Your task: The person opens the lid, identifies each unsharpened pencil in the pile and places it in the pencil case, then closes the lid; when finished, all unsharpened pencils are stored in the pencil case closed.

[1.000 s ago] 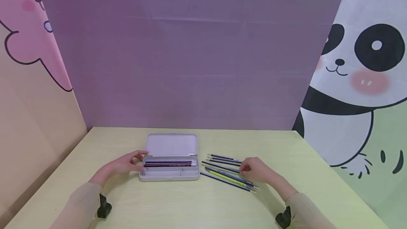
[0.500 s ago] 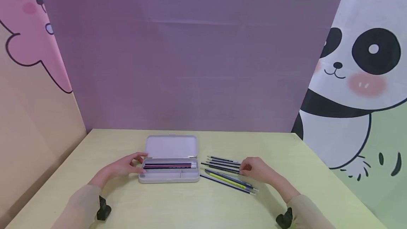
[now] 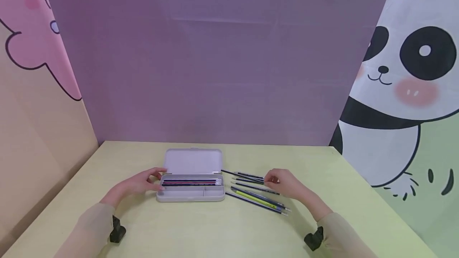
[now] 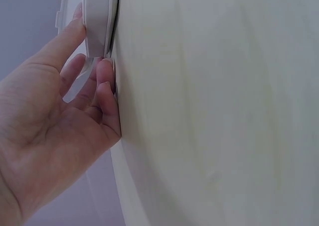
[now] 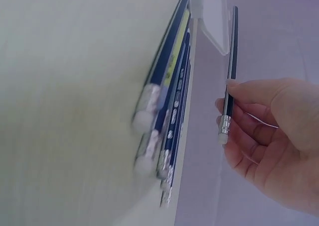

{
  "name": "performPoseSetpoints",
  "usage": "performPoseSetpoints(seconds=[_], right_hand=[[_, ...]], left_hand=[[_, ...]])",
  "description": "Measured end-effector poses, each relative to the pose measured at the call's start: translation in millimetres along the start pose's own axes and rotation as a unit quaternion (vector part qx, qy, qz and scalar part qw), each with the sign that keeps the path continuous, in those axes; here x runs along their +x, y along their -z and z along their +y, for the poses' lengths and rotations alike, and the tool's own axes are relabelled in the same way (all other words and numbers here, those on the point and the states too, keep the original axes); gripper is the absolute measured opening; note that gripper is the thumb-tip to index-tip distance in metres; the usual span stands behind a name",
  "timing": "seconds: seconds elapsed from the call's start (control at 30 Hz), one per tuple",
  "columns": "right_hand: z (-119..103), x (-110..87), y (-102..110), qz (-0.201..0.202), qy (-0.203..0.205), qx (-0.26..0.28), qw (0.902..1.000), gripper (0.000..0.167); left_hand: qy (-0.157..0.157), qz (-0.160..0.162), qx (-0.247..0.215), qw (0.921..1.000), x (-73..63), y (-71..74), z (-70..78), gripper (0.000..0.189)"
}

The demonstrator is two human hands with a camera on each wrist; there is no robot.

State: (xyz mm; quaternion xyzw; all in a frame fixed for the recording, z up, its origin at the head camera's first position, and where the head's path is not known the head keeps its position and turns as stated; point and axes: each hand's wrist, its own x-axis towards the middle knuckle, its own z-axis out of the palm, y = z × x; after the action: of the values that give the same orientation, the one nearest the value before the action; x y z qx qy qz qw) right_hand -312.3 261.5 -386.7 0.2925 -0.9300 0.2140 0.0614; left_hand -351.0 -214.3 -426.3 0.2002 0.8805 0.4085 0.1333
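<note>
An open pencil case (image 3: pixel 190 200) lies on the table with its lid tipped back. Several dark striped pencils (image 3: pixel 191 182) fill its rear compartment. My left hand (image 3: pixel 138 182) holds the case's left end, thumb against its side and other fingers behind, as the left wrist view shows. Between thumb and fingertips, my right hand (image 3: pixel 283 182) pinches a dark pencil (image 5: pixel 232 56) near its white eraser. That pencil is raised off the table, its far tip by the case's right edge. Below it lie several loose pencils (image 3: pixel 254 188), one of them yellow (image 3: pixel 256 200).
The pale wooden table (image 3: pixel 201 230) runs back to a purple backdrop (image 3: pixel 222 71). Loose pencils fan out just right of the case, their eraser ends toward the right hand. A black wrist camera (image 3: pixel 117 230) sits on the left sleeve.
My right hand has lifted a dark pencil from the loose group and shifted slightly left and away with it. The left hand stays at the case.
</note>
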Motion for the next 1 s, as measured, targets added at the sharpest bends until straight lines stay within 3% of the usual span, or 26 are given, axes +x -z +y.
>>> performPoseSetpoints(seconds=[0.6, 0.83, 1.0], right_hand=[[-22, 24.4, -13, 0.004, 0.015, 0.009, 0.9998, 0.004], [-25, 31.2, -15, 0.011, 0.020, 0.016, 0.9996, 0.004], [-26, 32.9, -15, 0.012, 0.012, 0.019, 0.9997, 0.004]], left_hand=[[-0.002, 0.003, -0.003, 1.0000, 1.9, -1.2, -3.3, 0.072], [-0.016, 0.009, 0.008, 0.9998, 0.6, 1.6, 0.4, 0.070], [-0.007, 0.007, -0.002, 1.0000, 0.4, 1.0, 0.3, 0.072]])
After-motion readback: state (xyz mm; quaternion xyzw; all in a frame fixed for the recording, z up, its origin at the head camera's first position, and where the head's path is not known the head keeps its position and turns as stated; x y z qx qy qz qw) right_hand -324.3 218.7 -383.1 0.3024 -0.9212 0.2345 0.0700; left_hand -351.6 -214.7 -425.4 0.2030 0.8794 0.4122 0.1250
